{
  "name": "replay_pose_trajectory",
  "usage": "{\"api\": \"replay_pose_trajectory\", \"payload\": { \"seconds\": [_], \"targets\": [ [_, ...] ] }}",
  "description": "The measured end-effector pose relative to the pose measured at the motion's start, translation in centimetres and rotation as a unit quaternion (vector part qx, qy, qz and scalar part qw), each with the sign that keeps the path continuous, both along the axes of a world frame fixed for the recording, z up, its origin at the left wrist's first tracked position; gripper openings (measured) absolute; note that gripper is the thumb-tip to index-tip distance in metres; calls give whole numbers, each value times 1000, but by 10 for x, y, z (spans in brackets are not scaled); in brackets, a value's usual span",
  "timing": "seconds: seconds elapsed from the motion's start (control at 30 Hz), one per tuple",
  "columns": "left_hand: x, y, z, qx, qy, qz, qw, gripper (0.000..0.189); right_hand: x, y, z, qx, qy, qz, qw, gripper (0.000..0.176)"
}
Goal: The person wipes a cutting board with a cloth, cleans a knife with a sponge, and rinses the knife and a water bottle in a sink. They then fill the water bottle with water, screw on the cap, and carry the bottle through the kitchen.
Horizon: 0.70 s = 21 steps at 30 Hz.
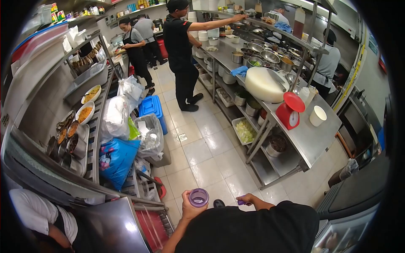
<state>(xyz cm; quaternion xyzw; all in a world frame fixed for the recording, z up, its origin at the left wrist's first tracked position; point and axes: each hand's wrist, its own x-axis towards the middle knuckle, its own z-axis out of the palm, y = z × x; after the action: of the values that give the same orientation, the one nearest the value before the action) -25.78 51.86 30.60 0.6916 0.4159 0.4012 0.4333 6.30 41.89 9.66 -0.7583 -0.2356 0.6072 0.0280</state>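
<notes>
My left hand (188, 207) is wrapped round a see-through purple jar (198, 197) at the bottom middle of the head view. The jar's open mouth faces up, and it looks empty. To the right, my right hand (252, 200) is closed on a small purple object (242, 202), which may be a lid; its kind is not clear. The two hands are apart, both in front of my black shirt (249, 230) and above the tiled floor.
A steel table (314, 137) at right bears a red scale (290, 110), a white cup (317, 116) and a large round white board (265, 85). Bags, a blue bin (152, 110) and food shelves (107, 95) line the left. Several co-workers stand around, one person (179, 55) in the aisle.
</notes>
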Motion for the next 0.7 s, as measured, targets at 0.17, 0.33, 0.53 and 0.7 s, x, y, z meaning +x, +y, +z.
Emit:
{"api": "replay_pose_trajectory", "payload": {
  "seconds": [0.17, 0.33, 0.53, 0.7],
  "targets": [
    [1, -1, -5, 2, -18, 2, 1000, 77, 0, -1, -5, -10, 18, 4, 1000, 56],
    [2, -3, -3, 1, -8, 9, 1000, 76, 0, 1, -7, -11, 18, 17, 1000, 57],
    [4, -3, -3, -14, 1, 17, 1000, 76, -3, 4, -1, 3, 7, 14, 1000, 58],
    [7, -4, 0, -31, -1, 28, 999, 75, -4, 4, -15, -2, 19, 2, 1000, 58]
  ]
}}
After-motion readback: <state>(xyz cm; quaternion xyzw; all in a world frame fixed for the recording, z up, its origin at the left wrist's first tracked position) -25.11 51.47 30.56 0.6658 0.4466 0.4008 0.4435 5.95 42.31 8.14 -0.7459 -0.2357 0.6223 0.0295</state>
